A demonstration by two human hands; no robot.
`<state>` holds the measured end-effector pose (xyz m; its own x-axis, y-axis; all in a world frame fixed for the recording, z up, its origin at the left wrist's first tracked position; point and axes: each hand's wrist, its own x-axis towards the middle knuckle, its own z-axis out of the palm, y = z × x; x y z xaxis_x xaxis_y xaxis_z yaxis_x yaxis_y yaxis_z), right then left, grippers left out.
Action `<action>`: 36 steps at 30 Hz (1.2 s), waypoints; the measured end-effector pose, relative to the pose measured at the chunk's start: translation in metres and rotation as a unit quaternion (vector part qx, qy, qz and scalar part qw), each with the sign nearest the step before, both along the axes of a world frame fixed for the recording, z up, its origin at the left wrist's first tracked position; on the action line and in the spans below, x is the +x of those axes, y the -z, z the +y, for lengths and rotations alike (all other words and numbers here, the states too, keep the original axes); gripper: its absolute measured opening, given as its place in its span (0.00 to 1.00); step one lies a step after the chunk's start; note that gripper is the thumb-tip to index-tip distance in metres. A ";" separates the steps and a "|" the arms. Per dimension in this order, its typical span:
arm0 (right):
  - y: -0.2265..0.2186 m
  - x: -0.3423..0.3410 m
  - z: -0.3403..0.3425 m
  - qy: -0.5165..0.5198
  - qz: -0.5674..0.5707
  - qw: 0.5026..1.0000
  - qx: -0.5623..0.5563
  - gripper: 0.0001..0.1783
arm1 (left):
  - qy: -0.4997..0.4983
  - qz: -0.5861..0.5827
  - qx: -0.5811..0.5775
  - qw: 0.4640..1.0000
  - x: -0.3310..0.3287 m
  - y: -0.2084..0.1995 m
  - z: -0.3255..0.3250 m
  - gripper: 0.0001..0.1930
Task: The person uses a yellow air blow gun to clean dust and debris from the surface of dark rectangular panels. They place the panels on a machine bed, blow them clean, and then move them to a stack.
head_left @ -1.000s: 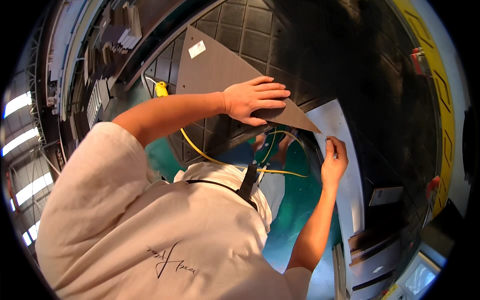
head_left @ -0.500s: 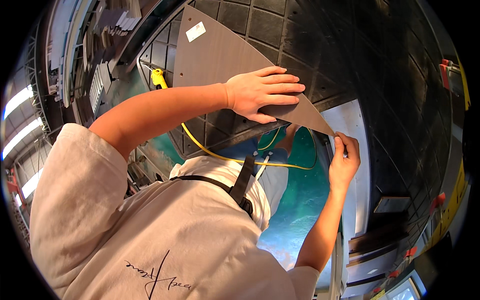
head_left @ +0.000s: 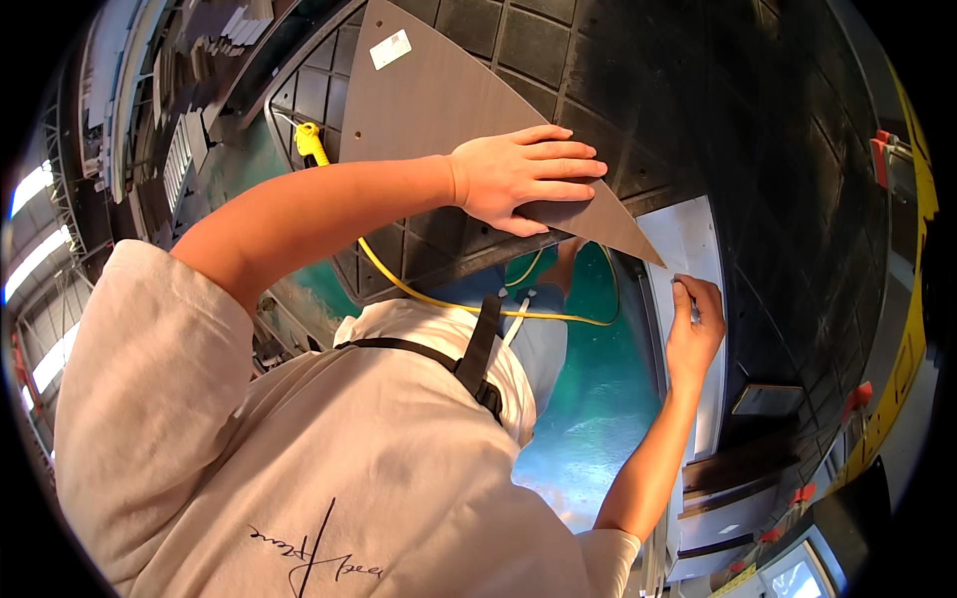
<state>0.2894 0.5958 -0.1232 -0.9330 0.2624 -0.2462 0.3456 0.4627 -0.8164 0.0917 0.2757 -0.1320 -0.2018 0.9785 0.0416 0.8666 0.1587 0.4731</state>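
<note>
With the left hand [head_left: 523,177] pressing flat and open on the grey triangular panel [head_left: 429,95] at upper centre, the right hand [head_left: 693,329] is pinching a small tool at the white sheet [head_left: 688,239], best kept steady.

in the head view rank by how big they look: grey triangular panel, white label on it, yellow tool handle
1. grey triangular panel, by far the largest
2. yellow tool handle
3. white label
The last two look close in size, so their order is unsure.
</note>
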 end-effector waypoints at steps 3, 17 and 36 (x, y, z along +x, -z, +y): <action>-0.002 -0.009 -0.005 -0.017 -0.020 1.000 -0.001 0.08 | -0.003 -0.003 0.001 1.000 0.001 0.000 0.000 0.38; 0.013 -0.029 0.019 -0.015 -0.103 0.995 0.010 0.09 | 0.001 0.000 -0.006 1.000 0.000 -0.001 0.001 0.39; -0.010 -0.014 0.002 0.009 -0.089 0.996 0.000 0.09 | 0.001 0.001 -0.010 1.000 0.003 -0.001 0.001 0.38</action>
<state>0.2753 0.5979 -0.1128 -0.8702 0.2785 -0.4065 0.4923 0.4557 -0.7416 0.0948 0.2762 -0.1309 -0.1989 0.9798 0.0215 0.8681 0.1660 0.4678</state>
